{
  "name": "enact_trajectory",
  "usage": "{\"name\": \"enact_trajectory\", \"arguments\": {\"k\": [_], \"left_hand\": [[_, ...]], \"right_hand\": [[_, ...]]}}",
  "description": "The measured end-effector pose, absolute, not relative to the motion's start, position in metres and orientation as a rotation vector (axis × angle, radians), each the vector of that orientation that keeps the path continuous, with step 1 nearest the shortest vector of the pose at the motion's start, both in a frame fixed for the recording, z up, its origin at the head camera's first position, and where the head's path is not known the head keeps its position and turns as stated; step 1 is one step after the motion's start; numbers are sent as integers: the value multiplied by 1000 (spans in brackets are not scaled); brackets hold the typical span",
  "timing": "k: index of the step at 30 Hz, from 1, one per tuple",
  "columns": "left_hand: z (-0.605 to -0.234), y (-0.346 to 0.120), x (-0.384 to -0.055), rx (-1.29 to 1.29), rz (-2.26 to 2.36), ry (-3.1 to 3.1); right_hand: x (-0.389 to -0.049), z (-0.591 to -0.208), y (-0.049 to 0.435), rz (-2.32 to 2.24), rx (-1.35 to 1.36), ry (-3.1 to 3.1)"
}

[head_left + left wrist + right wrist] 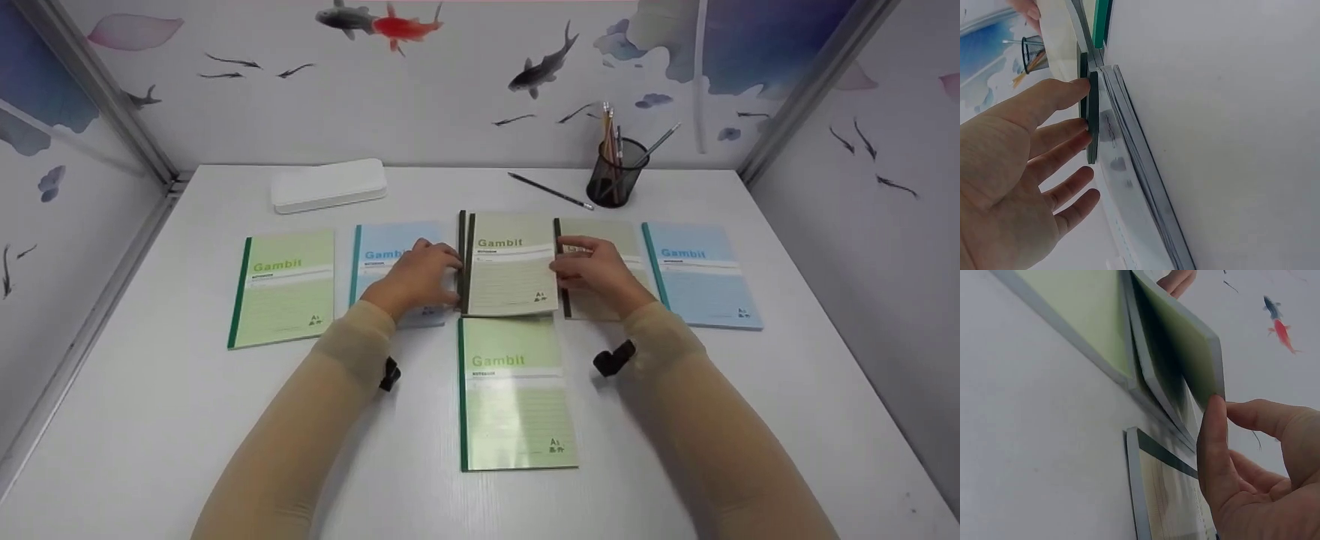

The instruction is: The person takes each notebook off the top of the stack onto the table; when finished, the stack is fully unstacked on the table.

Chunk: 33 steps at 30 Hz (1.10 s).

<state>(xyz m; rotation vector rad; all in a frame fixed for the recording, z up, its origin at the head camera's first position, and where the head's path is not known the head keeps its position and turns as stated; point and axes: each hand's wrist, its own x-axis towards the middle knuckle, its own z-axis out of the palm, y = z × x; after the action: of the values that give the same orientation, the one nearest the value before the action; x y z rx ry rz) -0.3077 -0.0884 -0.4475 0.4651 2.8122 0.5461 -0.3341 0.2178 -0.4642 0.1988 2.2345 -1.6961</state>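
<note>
White worktop (120,427) stretches beneath both sets of fingers, and look, right between them a beige notebook (511,283) tilts up on its right side, over a second notebook (463,259)! Nearer the person than the fingers lies a green notebook (517,427). Right hand (600,274) pinches the beige edge; left hand (416,274), fingers spread, touches a dark spine. Beyond the right fingers: mesh cup (615,186), pencil (550,190) just beside it.

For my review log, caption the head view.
Left hand and right hand at opposite edges of a beige notebook, with a green notebook in front, mesh pencil cup behind.
</note>
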Motion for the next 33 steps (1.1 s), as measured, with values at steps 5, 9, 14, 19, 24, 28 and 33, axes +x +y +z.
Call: {"name": "enact_trajectory", "arguments": {"k": [5, 9, 14, 19, 24, 28, 33], "left_hand": [[-447, -90, -307, 466, 571, 2803], [-448, -90, -305, 456, 606, 2797], [-449, -91, -305, 480, 574, 2813], [-448, -91, -307, 472, 566, 2810], [-446, -92, -306, 432, 601, 2792], [-447, -91, -306, 421, 620, 2786], [-449, -90, -306, 392, 629, 2781]], "right_hand": [[-332, -467, 219, -1680, 201, 2230], [-329, -470, 220, -1676, 181, 2262], [-324, -473, 223, -1721, 178, 2237], [-319, -473, 229, -1819, 173, 2154], [-313, -473, 234, -1843, 190, 2110], [-305, -473, 240, -1894, 218, 2054], [-293, -471, 250, -1948, 199, 2005]]}}
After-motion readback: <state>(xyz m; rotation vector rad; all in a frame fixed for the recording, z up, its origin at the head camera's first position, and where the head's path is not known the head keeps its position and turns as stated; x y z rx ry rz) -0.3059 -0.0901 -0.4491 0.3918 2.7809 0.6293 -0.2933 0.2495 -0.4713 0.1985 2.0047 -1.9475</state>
